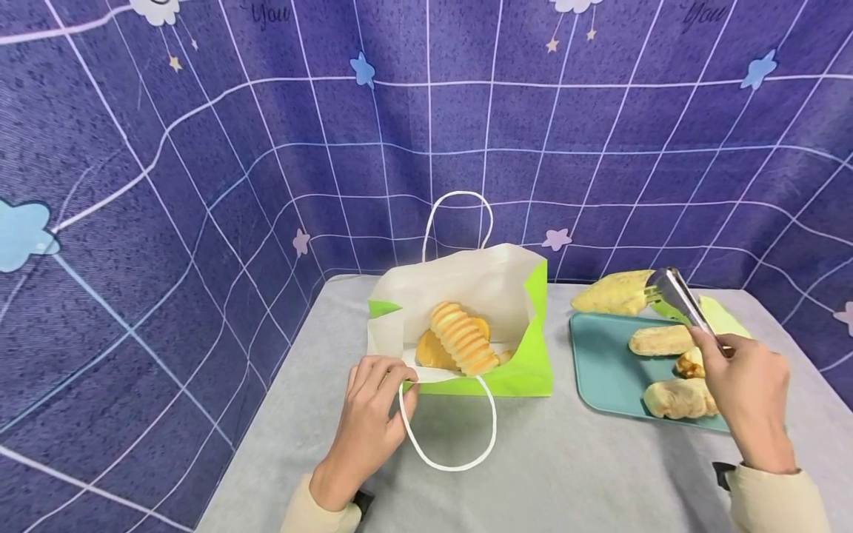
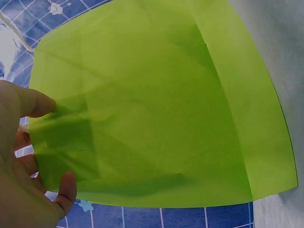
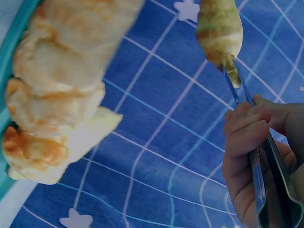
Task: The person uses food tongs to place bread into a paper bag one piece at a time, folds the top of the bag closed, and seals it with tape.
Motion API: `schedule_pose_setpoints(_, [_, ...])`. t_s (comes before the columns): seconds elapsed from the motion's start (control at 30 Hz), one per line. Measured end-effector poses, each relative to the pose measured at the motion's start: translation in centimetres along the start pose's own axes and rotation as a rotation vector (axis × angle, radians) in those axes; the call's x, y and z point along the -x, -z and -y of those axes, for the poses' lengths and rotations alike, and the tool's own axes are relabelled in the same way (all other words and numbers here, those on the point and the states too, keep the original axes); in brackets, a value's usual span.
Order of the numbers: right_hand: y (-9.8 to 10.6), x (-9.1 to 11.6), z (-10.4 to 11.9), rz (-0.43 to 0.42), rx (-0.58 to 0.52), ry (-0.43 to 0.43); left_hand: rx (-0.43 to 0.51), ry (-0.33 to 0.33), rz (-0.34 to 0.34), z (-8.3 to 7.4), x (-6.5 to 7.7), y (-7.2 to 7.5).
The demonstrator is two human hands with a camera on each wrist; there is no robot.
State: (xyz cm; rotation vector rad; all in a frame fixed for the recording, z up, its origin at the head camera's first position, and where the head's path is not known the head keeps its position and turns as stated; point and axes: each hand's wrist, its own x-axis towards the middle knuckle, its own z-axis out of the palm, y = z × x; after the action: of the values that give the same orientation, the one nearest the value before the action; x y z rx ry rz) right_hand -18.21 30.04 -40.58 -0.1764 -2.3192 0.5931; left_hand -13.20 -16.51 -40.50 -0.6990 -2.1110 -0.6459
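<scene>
My left hand (image 1: 373, 414) holds the near rim of a green paper bag (image 1: 523, 377), thumb on the green outside in the left wrist view and the other fingers partly hidden behind the paper. The bag gapes, showing a white inside with a ridged bread roll (image 1: 460, 337) on top of other round bread pieces. At the right, my right hand (image 1: 749, 389) grips metal tongs (image 1: 686, 300). Their tips pinch a tapered yellowish bread roll (image 1: 609, 292), which appears over the far edge of a teal tray (image 1: 603, 377). In the right wrist view this roll (image 3: 221, 33) hangs from the tong tips.
Several bread pieces lie on the tray, including an oblong roll (image 1: 660, 340) and a thicker one (image 1: 680, 400). White cord handles (image 1: 460, 468) stick out from the bag, one toward me and one behind. A patterned blue curtain (image 1: 466, 133) stands behind the grey table (image 1: 533, 474).
</scene>
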Motion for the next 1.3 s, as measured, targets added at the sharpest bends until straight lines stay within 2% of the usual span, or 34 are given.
schedule_pose_setpoints(0.17, [1.4, 0.2, 1.2, -0.023, -0.007, -0.027, 0.001, 0.0, 0.01, -0.2, -0.1, -0.1])
schedule_pose_setpoints(0.63, [4.5, 0.6, 3.9, -0.129, -0.065, 0.051, -0.01, -0.007, 0.0, -0.5, -0.2, -0.1])
schedule_pose_setpoints(0.93, [6.1, 0.7, 5.6, -0.198, -0.115, 0.021, -0.012, -0.023, -0.013, -0.6, -0.2, 0.0])
schedule_pose_setpoints(1.07, [6.4, 0.7, 7.0, -0.214, -0.179, 0.046, -0.012, -0.012, -0.009, -0.6, -0.2, 0.0])
schedule_pose_setpoints(1.3, [6.4, 0.8, 9.3, -0.24, -0.293, 0.147, -0.004, -0.019, -0.013, -0.7, -0.1, -0.1])
